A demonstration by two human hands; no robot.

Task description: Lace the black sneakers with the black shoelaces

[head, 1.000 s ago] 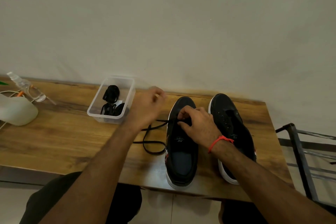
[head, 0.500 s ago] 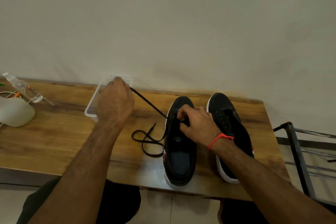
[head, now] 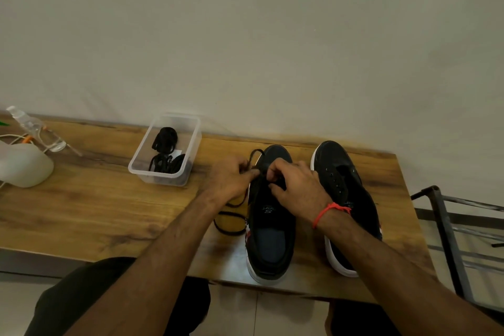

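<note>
Two black sneakers stand side by side on the wooden table [head: 95, 207], toes toward the wall. Over the left sneaker [head: 272, 229] both hands meet near the front eyelets. My left hand [head: 231, 180] pinches the black shoelace [head: 229, 222], which loops up past the toe and trails in coils on the table left of the shoe. My right hand [head: 297, 188], with a red thread at the wrist, pinches the lace or the eyelet edge on top of the shoe. The right sneaker [head: 341, 180] has bare eyelets and is partly hidden by my right forearm.
A clear plastic box [head: 136, 169] holding more black laces sits left of the shoes. A white object [head: 24, 169], a plastic bottle [head: 35, 128] and cables lie at the table's far left. A black metal frame [head: 447, 226] stands off the right edge.
My left hand, which had pulled the lace out far to the left over the box, has come back to the left sneaker's toe. The lace is slack again. My right hand stayed on the shoe.
</note>
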